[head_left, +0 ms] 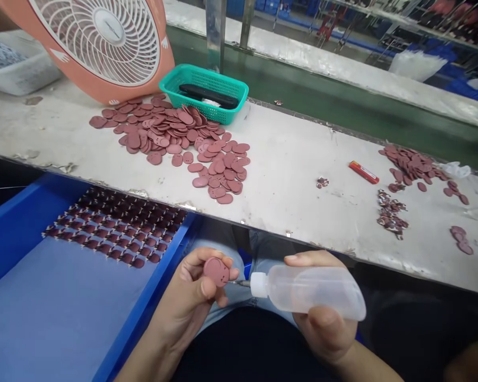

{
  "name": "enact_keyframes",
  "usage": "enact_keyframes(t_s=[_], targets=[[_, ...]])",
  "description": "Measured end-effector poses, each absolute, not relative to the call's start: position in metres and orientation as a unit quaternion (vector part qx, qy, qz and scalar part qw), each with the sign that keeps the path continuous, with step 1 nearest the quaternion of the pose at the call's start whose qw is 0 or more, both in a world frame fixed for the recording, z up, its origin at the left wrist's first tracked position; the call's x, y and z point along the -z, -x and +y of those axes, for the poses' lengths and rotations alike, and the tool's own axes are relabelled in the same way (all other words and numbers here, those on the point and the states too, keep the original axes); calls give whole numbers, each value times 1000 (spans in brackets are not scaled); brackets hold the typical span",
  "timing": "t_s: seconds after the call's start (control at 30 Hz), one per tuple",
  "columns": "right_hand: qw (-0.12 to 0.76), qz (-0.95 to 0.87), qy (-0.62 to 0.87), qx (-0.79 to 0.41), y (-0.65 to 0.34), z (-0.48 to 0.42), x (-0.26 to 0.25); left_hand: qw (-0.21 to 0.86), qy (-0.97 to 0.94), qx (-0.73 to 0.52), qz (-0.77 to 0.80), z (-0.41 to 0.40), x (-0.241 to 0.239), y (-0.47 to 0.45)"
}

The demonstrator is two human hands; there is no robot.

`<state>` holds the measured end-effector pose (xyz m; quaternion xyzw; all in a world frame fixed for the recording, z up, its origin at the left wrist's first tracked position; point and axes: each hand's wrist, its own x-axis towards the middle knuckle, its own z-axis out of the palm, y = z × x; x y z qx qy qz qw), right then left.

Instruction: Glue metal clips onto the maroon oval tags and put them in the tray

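My left hand pinches one small dark-pink oval piece between thumb and fingers, held up over my lap. My right hand is wrapped around a clear plastic squeeze bottle lying sideways. Its thin metal needle tip points left and touches the edge of the pink piece. Both hands sit below the front edge of the white worktable.
A heap of the same pink pieces lies on the table, and more at the right. A blue tray at my left holds rows of pieces. Behind stand a fan, a teal basket and a red marker.
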<state>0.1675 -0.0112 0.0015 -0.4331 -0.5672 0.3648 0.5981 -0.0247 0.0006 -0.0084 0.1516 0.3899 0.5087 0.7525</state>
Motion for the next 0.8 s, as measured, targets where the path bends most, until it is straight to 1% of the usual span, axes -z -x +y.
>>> enact_keyframes(t_s=[0.1,0.23,0.43,0.6,0.8], targets=[[589,-576,427,-373,-166,-9,-5,757,-162,-507,379,1,13,26],[588,-581,432,-362,-164,-7,-7,748,-135,-510,403,-1,5,22],[595,-568,393,-410,-166,-8,-7,743,-126,-516,407,-3,0,21],[591,-580,395,-398,-165,-9,-9,772,-165,-502,354,-1,13,28],[614,-553,417,-378,-165,-11,-6,769,-167,-505,354,0,16,31]])
